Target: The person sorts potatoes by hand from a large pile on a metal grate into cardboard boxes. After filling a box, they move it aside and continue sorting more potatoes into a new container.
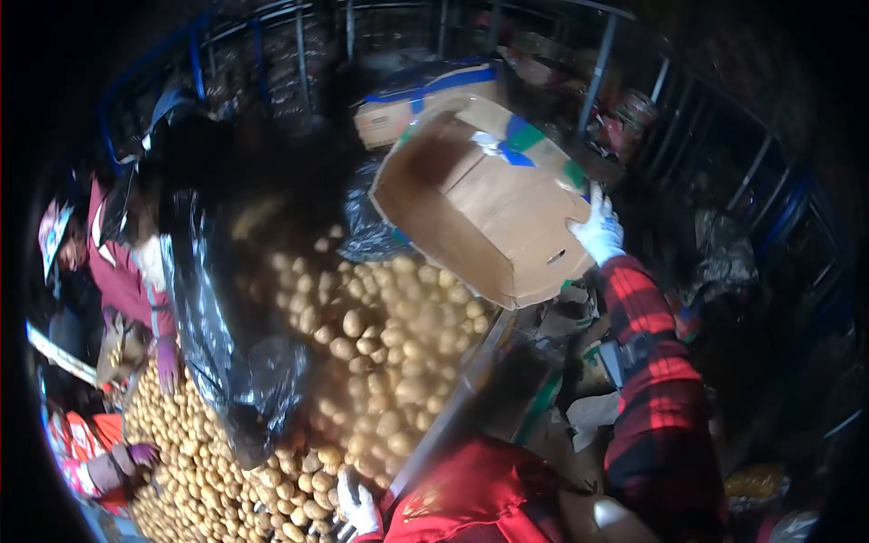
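Two white-gloved hands belong to the wearer. Nearest, the left hand (358, 505) is beside the metal edge (453, 407) and among potatoes (391, 357); whether its fingers are closed on anything, I cannot tell. Forward and right of it, the right hand (599, 228) is clamped on the rim of an open carton (520, 204), which hangs tilted to the left of that grip. Handling it well, I judge, calls for a firm pinch on the wall – support from one side lets the other end sag – and a second hand under it would help (worn cardboard bends easily).

Counting outward: one carton in the grip; potatoes beyond counting, below and left of it; at least two stretches of black plastic (240, 371), left of the grip; two people farther left – one person in maroon (118, 285), another in orange (84, 443); and one taped carton (385, 122) past the held one.
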Demonstrator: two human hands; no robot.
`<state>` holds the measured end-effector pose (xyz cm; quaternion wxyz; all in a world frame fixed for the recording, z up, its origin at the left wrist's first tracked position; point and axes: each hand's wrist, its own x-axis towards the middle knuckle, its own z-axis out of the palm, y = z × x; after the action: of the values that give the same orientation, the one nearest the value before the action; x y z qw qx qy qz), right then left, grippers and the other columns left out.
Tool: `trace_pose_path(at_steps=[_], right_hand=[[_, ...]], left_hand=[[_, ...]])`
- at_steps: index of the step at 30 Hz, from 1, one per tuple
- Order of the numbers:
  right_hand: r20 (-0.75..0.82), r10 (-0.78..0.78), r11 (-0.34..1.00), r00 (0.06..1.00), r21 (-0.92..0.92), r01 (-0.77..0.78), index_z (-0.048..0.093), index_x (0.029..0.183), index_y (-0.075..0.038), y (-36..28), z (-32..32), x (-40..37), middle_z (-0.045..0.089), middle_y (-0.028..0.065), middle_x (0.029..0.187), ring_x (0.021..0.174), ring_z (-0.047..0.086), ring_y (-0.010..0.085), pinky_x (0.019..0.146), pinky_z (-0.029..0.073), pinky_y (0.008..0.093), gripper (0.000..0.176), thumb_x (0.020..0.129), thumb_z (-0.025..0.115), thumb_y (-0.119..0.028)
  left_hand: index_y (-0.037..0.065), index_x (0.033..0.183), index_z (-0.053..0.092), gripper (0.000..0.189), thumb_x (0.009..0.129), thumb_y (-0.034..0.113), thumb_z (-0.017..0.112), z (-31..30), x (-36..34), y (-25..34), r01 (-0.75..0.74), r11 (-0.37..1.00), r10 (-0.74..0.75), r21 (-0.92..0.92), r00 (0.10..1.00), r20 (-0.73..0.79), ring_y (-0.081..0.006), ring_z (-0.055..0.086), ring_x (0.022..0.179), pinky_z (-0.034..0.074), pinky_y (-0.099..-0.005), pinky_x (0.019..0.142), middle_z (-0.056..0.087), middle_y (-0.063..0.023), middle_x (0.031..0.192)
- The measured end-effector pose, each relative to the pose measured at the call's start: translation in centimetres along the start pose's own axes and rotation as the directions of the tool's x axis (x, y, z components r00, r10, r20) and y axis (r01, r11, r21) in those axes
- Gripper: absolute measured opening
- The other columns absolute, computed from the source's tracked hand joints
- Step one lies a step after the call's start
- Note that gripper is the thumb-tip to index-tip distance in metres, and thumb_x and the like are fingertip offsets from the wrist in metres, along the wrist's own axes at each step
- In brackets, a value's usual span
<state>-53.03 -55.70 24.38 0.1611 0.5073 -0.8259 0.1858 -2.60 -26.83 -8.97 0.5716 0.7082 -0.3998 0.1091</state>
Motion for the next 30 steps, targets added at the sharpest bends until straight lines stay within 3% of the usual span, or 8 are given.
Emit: trace_pose_path(at_steps=[13, 15, 16, 21, 23, 25, 28, 30], right_hand=[[0.044, 0.114, 0.773, 0.992, 0.623, -0.117, 0.068, 0.092, -0.002, 27.2, 25.3, 5.3, 0.065, 0.0155, 0.081, 0.075, 0.061, 0.0298, 0.072, 0.049, 0.0442, 0.019, 0.083, 0.068, -0.019], [0.491, 0.084, 0.236, 0.867, 0.836, -0.496, 0.065, 0.09, 0.001, 35.5, 36.1, 8.9, 0.063, 0.0207, 0.082, 0.078, 0.059, 0.035, 0.074, 0.049, 0.0479, 0.02, 0.078, 0.07, -0.014], [0.701, 0.329, -0.609, 0.633, 0.67, -0.425, 0.06, 0.094, 0.002, 36.2, 29.0, 5.0, 0.06, 0.024, 0.091, 0.087, 0.057, 0.0386, 0.081, 0.048, 0.0505, 0.027, 0.076, 0.071, -0.015], [0.724, 0.368, -0.647, 0.584, 0.65, -0.398, 0.058, 0.125, -0.006, 37.4, 23.1, 7.5, 0.06, 0.0148, 0.123, 0.115, 0.057, 0.0307, 0.102, 0.047, 0.0455, 0.049, 0.09, 0.064, -0.04], [0.703, 0.37, -0.606, 0.607, 0.678, -0.416, 0.057, 0.132, -0.007, 35.4, 21.8, 9.3, 0.06, 0.0129, 0.13, 0.12, 0.057, 0.0291, 0.106, 0.047, 0.0445, 0.054, 0.093, 0.063, -0.045], [-0.083, 0.535, 0.288, 0.841, 0.954, -0.089, 0.054, 0.139, -0.004, 32.7, 22.3, 11.2, 0.056, 0.0165, 0.142, 0.12, 0.058, 0.027, 0.108, 0.045, 0.0383, 0.047, 0.1, 0.062, -0.029], [-0.267, 0.095, 0.82, 0.959, 0.568, 0.077, 0.058, 0.136, -0.001, 26.0, 25.1, 12.6, 0.062, 0.017, 0.133, 0.12, 0.059, 0.0273, 0.104, 0.044, 0.0361, 0.047, 0.099, 0.063, -0.029], [-0.023, -0.188, 0.609, 0.982, 0.782, 0.135, 0.055, 0.139, -0.001, 14.3, 24.2, 8.6, 0.06, 0.0134, 0.14, 0.125, 0.057, 0.0232, 0.11, 0.041, 0.0358, 0.045, 0.101, 0.059, -0.023]], left_hand=[[0.008, 0.117, 0.071, 0.032, 0.086, 0.009, 0.064, -1.5, 2.8, 3.9, -0.053, 0.918, -0.103, 0.394, 0.925, 0.367, -0.0295, 0.068, 0.1, 0.053, -0.0379, 0.089, 0.072, -0.0137, 0.108], [0.008, 0.119, 0.07, 0.034, 0.085, 0.008, 0.063, -1.8, 2.7, 4.3, -0.044, 0.893, -0.147, 0.447, 0.912, 0.383, -0.0298, 0.067, 0.102, 0.053, -0.0383, 0.09, 0.072, -0.0138, 0.109], [0.008, 0.119, 0.07, 0.035, 0.085, 0.008, 0.062, -1.8, 2.7, 4.6, -0.04, 0.884, -0.166, 0.466, 0.904, 0.393, -0.03, 0.067, 0.102, 0.053, -0.0385, 0.09, 0.071, -0.0139, 0.109], [0.006, 0.129, 0.063, 0.049, 0.081, 0.002, 0.054, -1.6, 6.1, 11.6, 0.192, 0.794, -0.523, 0.577, 0.701, 0.485, -0.0339, 0.06, 0.115, 0.047, -0.0433, 0.1, 0.066, -0.0155, 0.12], [0.005, 0.125, 0.064, 0.044, 0.082, 0.003, 0.055, -1.8, 1.5, 2.6, -0.066, 0.935, -0.083, 0.349, 0.915, 0.395, -0.0349, 0.061, 0.113, 0.048, -0.0438, 0.1, 0.067, -0.0163, 0.119], [0.003, 0.126, 0.059, 0.053, 0.082, 0.03, 0.069, -1.7, 3.9, 7.6, 0.082, 0.912, -0.29, 0.403, 0.823, 0.489, -0.0374, 0.057, 0.117, 0.047, -0.0462, 0.097, 0.063, -0.0199, 0.121], [0.005, 0.126, 0.061, 0.05, 0.081, 0.025, 0.071, -0.6, 1.3, 3.6, -0.08, 0.907, -0.09, 0.413, 0.922, 0.376, -0.0379, 0.059, 0.115, 0.048, -0.0443, 0.099, 0.065, -0.0173, 0.121], [0.006, 0.126, 0.062, 0.049, 0.083, 0.027, 0.07, -0.2, 1.4, 4.4, -0.003, 0.93, -0.131, 0.367, 0.932, 0.337, -0.0389, 0.06, 0.113, 0.048, -0.0445, 0.099, 0.066, -0.0172, 0.121]])
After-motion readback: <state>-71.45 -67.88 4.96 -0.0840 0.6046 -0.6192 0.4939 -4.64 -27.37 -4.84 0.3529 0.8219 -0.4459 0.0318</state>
